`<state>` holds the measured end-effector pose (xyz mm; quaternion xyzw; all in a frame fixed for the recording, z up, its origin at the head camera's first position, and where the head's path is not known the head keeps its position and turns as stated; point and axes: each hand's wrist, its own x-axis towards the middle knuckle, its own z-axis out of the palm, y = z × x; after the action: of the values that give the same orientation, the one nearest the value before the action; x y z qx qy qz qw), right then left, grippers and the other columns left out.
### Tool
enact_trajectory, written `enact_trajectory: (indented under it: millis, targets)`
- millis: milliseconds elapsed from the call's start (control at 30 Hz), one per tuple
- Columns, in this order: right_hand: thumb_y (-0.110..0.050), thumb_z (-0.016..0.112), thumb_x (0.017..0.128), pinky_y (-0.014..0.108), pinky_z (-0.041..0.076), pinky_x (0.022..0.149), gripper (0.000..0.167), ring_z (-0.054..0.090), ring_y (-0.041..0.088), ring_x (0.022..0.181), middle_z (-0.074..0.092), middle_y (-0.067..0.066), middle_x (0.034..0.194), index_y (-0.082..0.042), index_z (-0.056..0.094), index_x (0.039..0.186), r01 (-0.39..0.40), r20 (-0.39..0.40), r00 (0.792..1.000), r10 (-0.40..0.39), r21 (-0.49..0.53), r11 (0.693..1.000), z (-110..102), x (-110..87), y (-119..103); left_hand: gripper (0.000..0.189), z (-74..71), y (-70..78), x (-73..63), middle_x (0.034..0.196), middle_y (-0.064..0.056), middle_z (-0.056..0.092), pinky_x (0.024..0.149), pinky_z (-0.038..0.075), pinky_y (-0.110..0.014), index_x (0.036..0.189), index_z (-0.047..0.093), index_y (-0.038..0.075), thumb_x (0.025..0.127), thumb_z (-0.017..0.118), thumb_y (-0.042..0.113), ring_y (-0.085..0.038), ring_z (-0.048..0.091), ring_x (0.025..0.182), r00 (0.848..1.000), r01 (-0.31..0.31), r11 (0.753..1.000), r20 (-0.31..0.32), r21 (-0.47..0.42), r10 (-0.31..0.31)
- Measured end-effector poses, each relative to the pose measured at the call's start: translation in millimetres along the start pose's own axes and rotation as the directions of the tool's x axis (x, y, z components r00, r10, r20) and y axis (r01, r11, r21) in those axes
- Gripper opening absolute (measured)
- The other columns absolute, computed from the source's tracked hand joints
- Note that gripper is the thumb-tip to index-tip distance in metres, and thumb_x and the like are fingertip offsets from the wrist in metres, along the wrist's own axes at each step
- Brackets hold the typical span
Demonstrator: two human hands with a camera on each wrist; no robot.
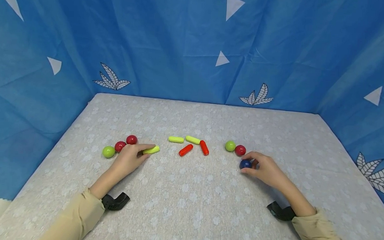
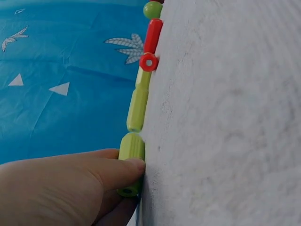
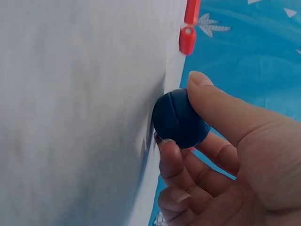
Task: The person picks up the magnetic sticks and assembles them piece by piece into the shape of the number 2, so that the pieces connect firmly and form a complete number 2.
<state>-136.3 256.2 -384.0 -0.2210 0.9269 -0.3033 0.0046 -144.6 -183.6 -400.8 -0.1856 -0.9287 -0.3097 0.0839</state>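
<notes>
My left hand (image 1: 130, 159) pinches a yellow-green ridged cylinder (image 1: 151, 150) between thumb and fingers, low at the cloth; its hollow end shows in the left wrist view. Two red balls (image 1: 120, 146) and a green ball (image 1: 108, 151) lie beside that hand. On the right, my right hand (image 1: 264, 169) holds a dark blue ball (image 3: 178, 118) by thumb and fingertips, close to the tabletop. A seam line runs across the ball. Just beyond it sit another red ball (image 1: 240, 150) and another green ball (image 1: 230, 146).
Mid-table lie two more yellow-green cylinders (image 1: 176, 139) and two red cylinders (image 1: 186, 150). A pale floral cloth (image 1: 189, 197) covers the table. Blue curtain (image 1: 182, 45) hangs along the back and sides. Black wrist devices (image 1: 115, 202) sit at both cuffs.
</notes>
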Motion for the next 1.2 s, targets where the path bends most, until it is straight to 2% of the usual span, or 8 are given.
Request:
enact_trajectory:
  millis: [200,433,667,800,900,1033,1133,1200]
  targets:
    - [-0.014,0.080,0.075,0.026,0.044,0.055,0.034,0.051,0.011,0.068,0.057,-0.004,0.084,-0.006,0.064,0.104,0.039,0.029,0.999,-0.041,0.035,0.999,9,1.0,-11,0.035,2.2,6.2,0.0,0.108,-0.010,0.066,0.078,0.050,-0.041,0.113,0.069,0.007,0.079,0.074,0.001,-0.023,0.061,0.098,0.998,-0.025,1.000,0.050,-0.005,0.025]
    - [-0.017,0.078,0.077,0.028,0.049,0.063,0.035,0.055,0.011,0.074,0.060,-0.004,0.089,-0.008,0.063,0.107,0.048,0.080,0.995,-0.055,0.096,0.994,18,3.0,-25,0.036,3.4,24.3,-1.3,0.109,-0.005,0.066,0.083,0.049,-0.039,0.114,0.069,0.009,0.079,0.073,0.001,-0.020,0.060,0.102,0.992,-0.084,0.991,0.082,-0.103,0.092]
    - [-0.016,0.077,0.078,0.027,0.046,0.062,0.033,0.055,0.014,0.077,0.061,-0.006,0.090,-0.011,0.063,0.108,0.063,0.105,0.991,-0.080,0.154,0.986,26,5.1,-36,0.036,14.0,47.4,-5.5,0.109,-0.001,0.066,0.085,0.048,-0.033,0.114,0.069,0.011,0.080,0.073,0.000,-0.016,0.059,0.103,0.977,-0.133,0.968,0.139,-0.212,0.164]
    - [-0.016,0.077,0.079,0.026,0.045,0.062,0.033,0.055,0.013,0.078,0.060,-0.008,0.089,-0.012,0.063,0.108,0.060,0.122,0.989,-0.087,0.208,0.976,31,6.2,-41,0.036,20.5,58.9,-7.1,0.108,0.000,0.066,0.082,0.049,-0.029,0.114,0.069,0.012,0.080,0.073,0.001,-0.013,0.060,0.101,0.967,-0.150,0.959,0.165,-0.242,0.193]
    - [-0.016,0.075,0.081,0.028,0.048,0.067,0.033,0.057,0.014,0.082,0.061,-0.005,0.093,-0.010,0.062,0.110,0.037,0.146,0.986,-0.082,0.287,0.957,36,6.4,-44,0.035,25.1,64.3,-7.2,0.107,0.001,0.067,0.080,0.049,-0.026,0.114,0.069,0.012,0.081,0.072,0.002,-0.011,0.060,0.099,0.961,-0.157,0.952,0.183,-0.262,0.209]
    - [-0.012,0.072,0.084,0.030,0.050,0.077,0.034,0.060,0.019,0.092,0.062,0.003,0.101,-0.006,0.058,0.114,-0.012,0.185,0.980,-0.077,0.439,0.898,43,7.3,-50,0.031,31.0,68.6,-6.0,0.107,0.000,0.067,0.079,0.049,-0.024,0.112,0.070,0.009,0.082,0.072,0.003,-0.011,0.060,0.099,0.953,-0.166,0.936,0.195,-0.309,0.233]
    - [-0.009,0.069,0.086,0.031,0.050,0.081,0.036,0.060,0.023,0.097,0.060,0.009,0.111,-0.003,0.056,0.119,-0.009,0.193,0.975,-0.108,0.522,0.853,47,8.4,-54,0.029,34.0,71.3,-5.3,0.106,0.001,0.067,0.079,0.049,-0.023,0.111,0.070,0.008,0.082,0.072,0.003,-0.011,0.060,0.099,0.949,-0.174,0.929,0.195,-0.328,0.246]
    - [-0.008,0.068,0.086,0.031,0.049,0.082,0.038,0.060,0.024,0.099,0.059,0.012,0.116,-0.002,0.056,0.122,0.010,0.190,0.972,-0.136,0.549,0.836,51,8.9,-55,0.029,35.9,73.4,-4.8,0.106,0.001,0.067,0.079,0.049,-0.022,0.110,0.070,0.008,0.082,0.072,0.003,-0.011,0.060,0.100,0.948,-0.180,0.926,0.193,-0.333,0.254]
